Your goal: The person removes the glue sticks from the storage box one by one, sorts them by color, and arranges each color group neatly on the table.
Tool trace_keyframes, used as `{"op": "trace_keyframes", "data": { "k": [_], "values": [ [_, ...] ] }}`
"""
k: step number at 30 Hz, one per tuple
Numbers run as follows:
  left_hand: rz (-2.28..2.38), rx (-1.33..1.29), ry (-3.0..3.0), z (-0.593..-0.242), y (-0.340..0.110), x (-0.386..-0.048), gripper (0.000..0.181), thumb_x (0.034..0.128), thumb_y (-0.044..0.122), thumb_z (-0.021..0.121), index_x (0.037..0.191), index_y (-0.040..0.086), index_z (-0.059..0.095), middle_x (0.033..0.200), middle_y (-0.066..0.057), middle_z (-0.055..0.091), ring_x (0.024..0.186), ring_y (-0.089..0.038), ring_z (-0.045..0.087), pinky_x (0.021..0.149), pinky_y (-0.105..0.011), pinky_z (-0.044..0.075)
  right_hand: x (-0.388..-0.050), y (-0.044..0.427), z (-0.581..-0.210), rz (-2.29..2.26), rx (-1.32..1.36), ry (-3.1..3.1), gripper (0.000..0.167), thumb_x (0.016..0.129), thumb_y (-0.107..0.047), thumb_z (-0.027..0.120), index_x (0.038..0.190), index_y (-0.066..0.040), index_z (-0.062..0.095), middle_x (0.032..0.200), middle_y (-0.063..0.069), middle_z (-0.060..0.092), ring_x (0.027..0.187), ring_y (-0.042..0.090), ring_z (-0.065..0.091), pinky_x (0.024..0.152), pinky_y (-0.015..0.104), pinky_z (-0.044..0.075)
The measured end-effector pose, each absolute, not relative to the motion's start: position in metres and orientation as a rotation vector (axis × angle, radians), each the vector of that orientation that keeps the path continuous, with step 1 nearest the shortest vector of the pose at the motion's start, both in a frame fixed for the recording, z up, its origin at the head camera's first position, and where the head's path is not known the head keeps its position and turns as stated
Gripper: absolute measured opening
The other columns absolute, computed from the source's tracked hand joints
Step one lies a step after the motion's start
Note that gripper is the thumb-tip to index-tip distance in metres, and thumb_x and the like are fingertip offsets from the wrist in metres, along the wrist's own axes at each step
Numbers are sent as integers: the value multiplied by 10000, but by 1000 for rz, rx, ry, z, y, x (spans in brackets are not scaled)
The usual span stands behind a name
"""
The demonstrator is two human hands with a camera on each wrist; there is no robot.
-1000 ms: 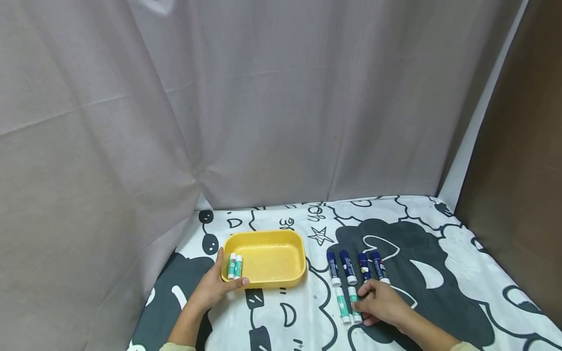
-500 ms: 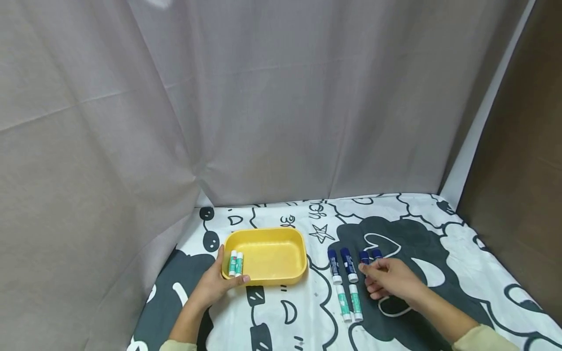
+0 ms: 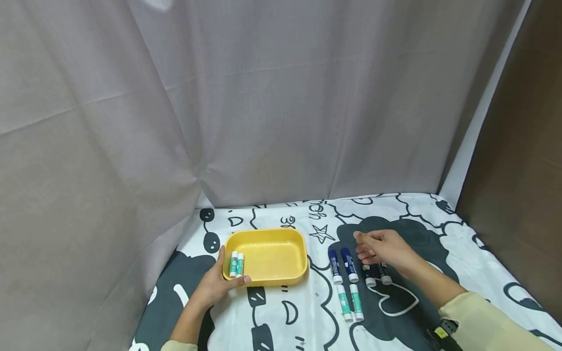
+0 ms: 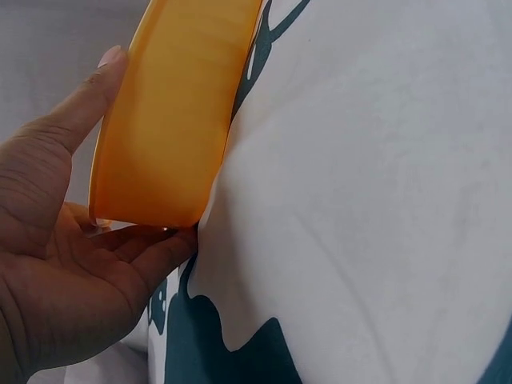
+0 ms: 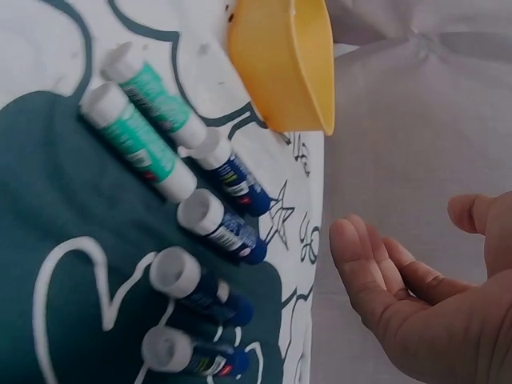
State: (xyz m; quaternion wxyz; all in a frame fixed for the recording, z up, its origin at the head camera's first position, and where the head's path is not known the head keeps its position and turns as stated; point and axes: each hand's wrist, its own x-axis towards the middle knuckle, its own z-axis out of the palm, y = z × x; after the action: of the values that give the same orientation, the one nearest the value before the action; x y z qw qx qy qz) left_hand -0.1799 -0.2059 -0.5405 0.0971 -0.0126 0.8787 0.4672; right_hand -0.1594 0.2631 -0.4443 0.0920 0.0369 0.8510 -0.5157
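Observation:
My left hand (image 3: 215,287) grips the left end of a yellow plastic tray (image 3: 274,258), thumb on the rim in the left wrist view. Two small green-and-white glue sticks (image 3: 233,264) lie side by side inside that end. To the tray's right, two larger green-and-white glue sticks (image 3: 356,302) lie on the cloth. Beyond them is a row of several blue glue sticks (image 3: 349,265) with white ends. Above the right pair of blue sticks (image 5: 196,352), my right hand (image 3: 388,251) hovers empty, its fingers loosely bent and apart from the thumb in the right wrist view.
A white cloth (image 3: 307,292) with dark cartoon prints covers the surface. Grey curtain fabric (image 3: 281,122) hangs behind and at the left. A brown panel (image 3: 518,170) stands on the right side.
My right hand has left the near green glue sticks, passed over the right pair of blue ones and risen farther back, off them. The left hand stays on the tray.

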Motion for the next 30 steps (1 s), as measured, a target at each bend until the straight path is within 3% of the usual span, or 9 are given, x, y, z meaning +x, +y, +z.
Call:
{"op": "trace_keyframes", "data": {
  "k": [15, 24, 30],
  "values": [
    [1416, 1, 2602, -543, -207, -181, 1438, 812, 432, 1003, 1788, 100, 1, 1763, -318, 334, 1605, -499, 406, 1318, -682, 330, -194, 204, -436, -1563, 181, 2418, 641, 1132, -492, 607, 1378, 98, 663, 1278, 267, 772, 1052, 281, 811, 888, 350, 696],
    [1409, -30, 2598, -541, -206, -178, 1432, 812, 443, 1001, 1790, 108, 9, 1768, -315, 329, 1600, -495, 413, 1309, -684, 344, -205, 175, -442, -1599, 188, 2348, 644, 1115, -479, 642, 1400, 99, 658, 1266, 258, 781, 982, 215, 802, 878, 355, 698],
    [1429, -25, 2594, -542, -206, -177, 1430, 812, 436, 1002, 1791, 112, 11, 1765, -309, 341, 1590, -479, 430, 1311, -678, 345, -210, 157, -449, -1611, 134, 2320, 614, 1117, -461, 645, 1382, 92, 667, 1239, 237, 780, 1031, 266, 798, 923, 397, 695]
  ]
}}
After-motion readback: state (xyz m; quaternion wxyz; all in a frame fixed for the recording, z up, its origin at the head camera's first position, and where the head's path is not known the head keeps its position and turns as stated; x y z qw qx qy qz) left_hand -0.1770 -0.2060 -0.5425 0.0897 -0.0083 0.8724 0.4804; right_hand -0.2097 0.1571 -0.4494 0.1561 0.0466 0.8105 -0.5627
